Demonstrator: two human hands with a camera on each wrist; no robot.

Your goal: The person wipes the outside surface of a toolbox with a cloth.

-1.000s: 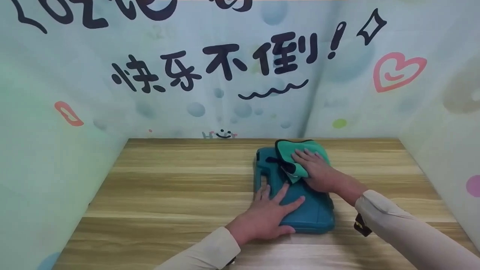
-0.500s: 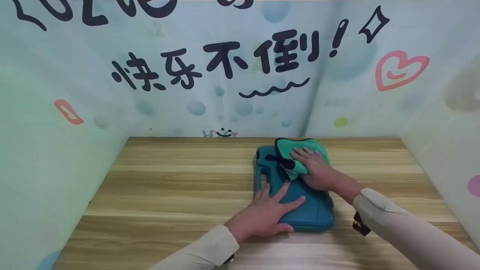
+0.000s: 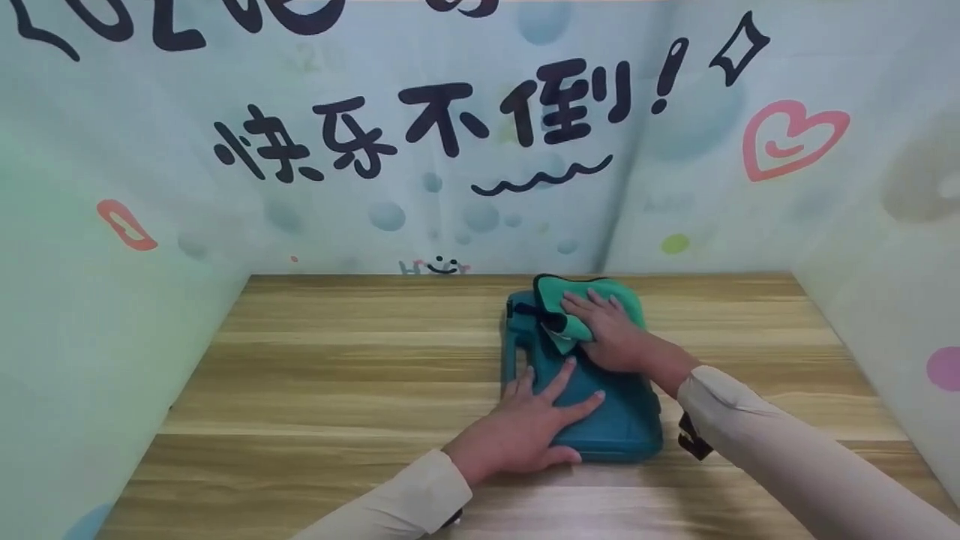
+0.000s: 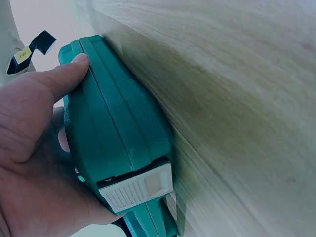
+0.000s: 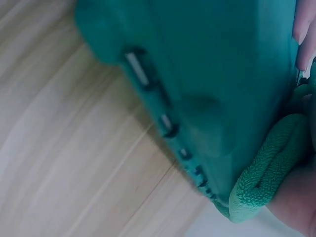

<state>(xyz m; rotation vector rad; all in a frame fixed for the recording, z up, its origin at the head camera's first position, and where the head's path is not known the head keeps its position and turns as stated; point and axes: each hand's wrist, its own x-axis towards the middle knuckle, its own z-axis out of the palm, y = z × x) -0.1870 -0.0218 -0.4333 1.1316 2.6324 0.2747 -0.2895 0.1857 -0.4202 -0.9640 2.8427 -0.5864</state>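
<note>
Green cloth (image 3: 553,292) with a dark edge lies bunched up on the far part of a blue-green case (image 3: 619,424). The right hand (image 3: 611,330) rests on top of the cloth, with its fingers stretched out flat. Seen from the right wrist, the cloth is fluffy and folds up beside that hand. The left hand (image 3: 517,431) is spread wide on the near part of the case, and its thumb touches the near side. The case lies flat, with a handle hole on its left side, and the left wrist view shows a white latch (image 4: 140,187). Under them all is a stripy wooden table (image 3: 337,390), and the case sits a bit to the right on it. Both arms have pale sleeves (image 3: 795,442). Behind the table is a pale wall (image 3: 337,225) with big black writing and a pink heart (image 3: 784,151).
</note>
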